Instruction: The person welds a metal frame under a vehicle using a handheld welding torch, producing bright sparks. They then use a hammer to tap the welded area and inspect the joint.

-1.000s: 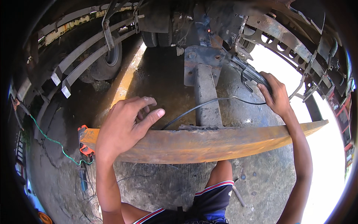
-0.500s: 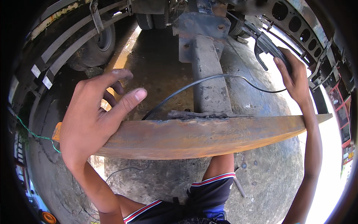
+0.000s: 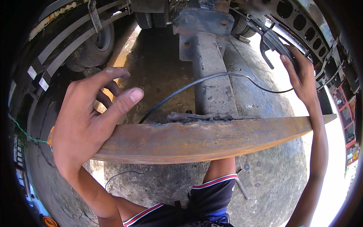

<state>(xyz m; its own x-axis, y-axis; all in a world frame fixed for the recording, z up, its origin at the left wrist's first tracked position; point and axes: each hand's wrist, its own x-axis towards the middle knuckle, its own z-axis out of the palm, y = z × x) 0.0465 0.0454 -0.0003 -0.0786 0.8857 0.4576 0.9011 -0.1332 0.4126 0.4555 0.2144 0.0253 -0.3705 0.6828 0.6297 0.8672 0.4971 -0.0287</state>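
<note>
My left hand [image 3: 89, 117] hovers over the left end of a rusty steel beam [image 3: 204, 140], its fingers curled but apart and nothing between them. At the upper right, my right hand [image 3: 302, 77] grips the black handle of a welding electrode holder [image 3: 273, 42], whose lever points down. My right forearm passes over the beam's right end. A dark cable [image 3: 196, 81] arcs from near my right hand across a grey steel post [image 3: 212, 75] and drops behind the beam. Rough weld metal [image 3: 211, 117] shows where post and beam meet.
A bolted plate [image 3: 206, 30] sits at the post's far end. Truck wheels [image 3: 100, 43] and frame rails [image 3: 72, 49] stand at the left, a perforated metal rail [image 3: 300, 24] at the upper right. On the concrete lie a thin metal bar [image 3: 242, 189] and a loose wire [image 3: 128, 173].
My left hand has shifted slightly left, still empty. My right hand keeps its grip on the electrode holder, which sits almost the same. The view has moved a little.
</note>
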